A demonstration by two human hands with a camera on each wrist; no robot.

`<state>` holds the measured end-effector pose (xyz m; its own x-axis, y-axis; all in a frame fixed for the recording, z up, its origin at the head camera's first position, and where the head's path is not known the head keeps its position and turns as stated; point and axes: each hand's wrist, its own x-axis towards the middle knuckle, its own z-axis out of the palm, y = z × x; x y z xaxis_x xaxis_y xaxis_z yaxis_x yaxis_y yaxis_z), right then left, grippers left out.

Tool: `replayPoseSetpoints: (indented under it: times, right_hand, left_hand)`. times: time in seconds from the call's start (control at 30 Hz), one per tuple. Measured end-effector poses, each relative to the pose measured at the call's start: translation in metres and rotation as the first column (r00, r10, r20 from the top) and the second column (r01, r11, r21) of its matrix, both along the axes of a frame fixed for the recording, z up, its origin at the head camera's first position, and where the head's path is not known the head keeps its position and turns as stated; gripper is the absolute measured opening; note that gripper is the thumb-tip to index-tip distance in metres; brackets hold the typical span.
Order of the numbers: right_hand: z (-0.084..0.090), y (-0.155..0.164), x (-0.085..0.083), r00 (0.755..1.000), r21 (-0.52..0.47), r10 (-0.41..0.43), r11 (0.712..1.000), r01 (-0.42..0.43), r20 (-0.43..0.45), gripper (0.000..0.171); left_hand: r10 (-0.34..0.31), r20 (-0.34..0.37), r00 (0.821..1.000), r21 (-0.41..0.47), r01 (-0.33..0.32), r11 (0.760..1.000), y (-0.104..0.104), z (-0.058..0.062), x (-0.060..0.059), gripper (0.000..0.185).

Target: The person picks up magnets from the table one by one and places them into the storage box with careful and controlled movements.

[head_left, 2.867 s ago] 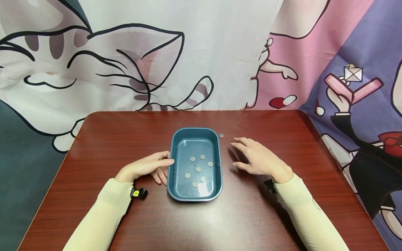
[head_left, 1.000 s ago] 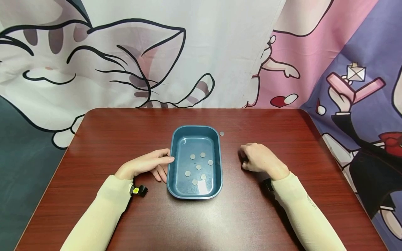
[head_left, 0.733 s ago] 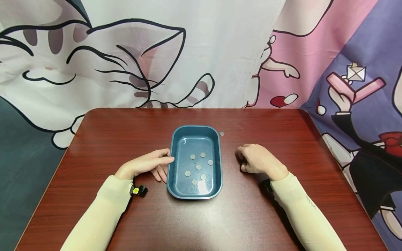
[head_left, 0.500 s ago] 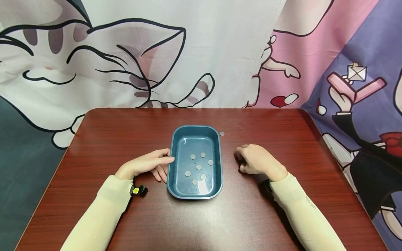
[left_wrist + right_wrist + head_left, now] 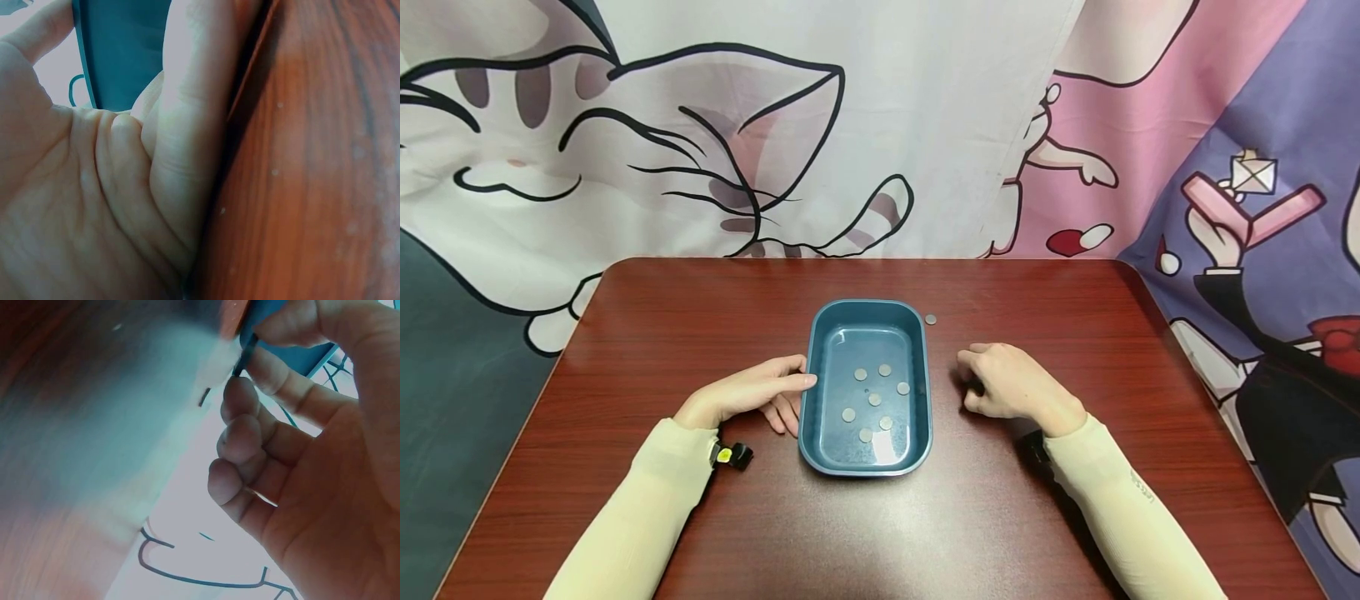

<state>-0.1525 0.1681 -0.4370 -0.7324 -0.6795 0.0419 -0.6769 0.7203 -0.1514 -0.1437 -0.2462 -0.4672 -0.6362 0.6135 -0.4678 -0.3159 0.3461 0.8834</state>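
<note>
The left hand rests loosely open against the blue tray's left wall. The right hand, right of the tray, looks fisted from above; its wrist view shows a coin pinched edge-on. Farther off, a lone coin lies on the table.

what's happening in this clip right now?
A person sits at a dark red table with a blue tray in the middle holding several coins. The left hand rests against the tray's left side, fingers touching its rim. The right hand, fingers curled, is on the table to the tray's right; the right wrist view shows it pinching a thin dark-edged thing, probably a coin. One more loose coin lies by the tray's far right corner.
</note>
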Motion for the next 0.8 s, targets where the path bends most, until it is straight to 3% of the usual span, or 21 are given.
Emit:
replayPoseSetpoints:
  times: [0.4, 0.8]
  right_hand:
    - [0.009, -0.008, 0.007, 0.998, -0.087, 0.038, 0.995, -0.042, -0.045, 0.020]
    - [0.019, -0.017, 0.013, 0.981, -0.184, 0.116, 0.972, -0.145, -0.155, 0.013]
  left_hand:
    - [-0.004, -0.004, 1.000, 0.000, 0.004, 1.000, 0.001, 0.001, 0.000, 0.039]
    - [-0.003, 0.003, 1.000, 0.008, 0.003, 1.000, 0.001, 0.002, 0.001, 0.042]
